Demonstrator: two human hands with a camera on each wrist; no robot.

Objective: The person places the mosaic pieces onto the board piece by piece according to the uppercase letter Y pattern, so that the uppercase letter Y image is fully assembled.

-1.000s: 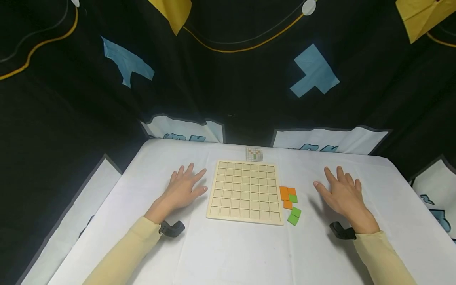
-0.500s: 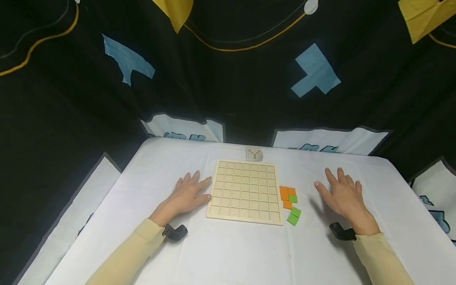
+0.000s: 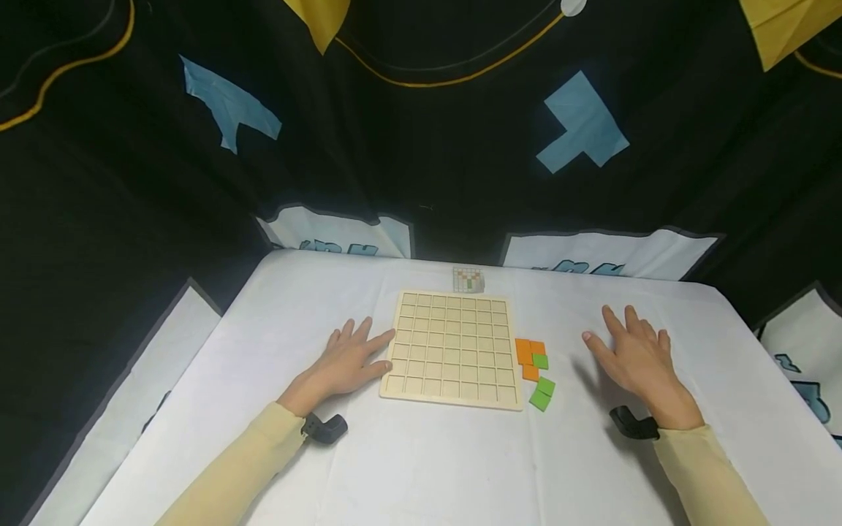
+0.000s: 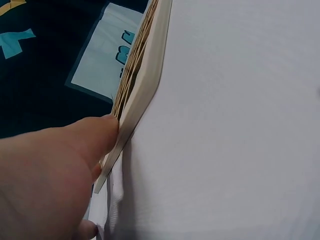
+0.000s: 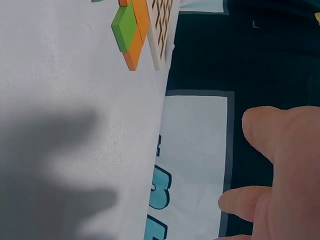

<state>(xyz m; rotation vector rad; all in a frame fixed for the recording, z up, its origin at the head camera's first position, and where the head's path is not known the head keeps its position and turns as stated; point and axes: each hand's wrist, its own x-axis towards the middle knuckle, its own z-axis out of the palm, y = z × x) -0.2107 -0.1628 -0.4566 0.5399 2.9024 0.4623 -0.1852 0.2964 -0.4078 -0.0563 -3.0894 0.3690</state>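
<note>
A pale wooden grid board (image 3: 452, 351) with rows of shallow square cells lies flat on the white table. My left hand (image 3: 345, 363) touches its left edge with thumb and index finger, the fingers spread and straight; the left wrist view shows the thumb (image 4: 102, 132) against the board's rim. Beside the board's right edge lie several flat square tiles, orange (image 3: 524, 351) and green (image 3: 541, 399), some touching each other. Farther right, my right hand (image 3: 636, 361) hovers over the table with fingers spread and nothing in it, its shadow falling on the cloth.
Behind the board lies a small card (image 3: 468, 280) printed with a coloured grid. The white table (image 3: 434, 467) ends at a black curtain (image 3: 454, 161) bearing blue and yellow patches. Each wrist wears a black band device (image 3: 325, 429).
My left hand has moved right and come to touch the board's left edge. The right hand, board and tiles stay nearly where they were; the view tips slightly.
</note>
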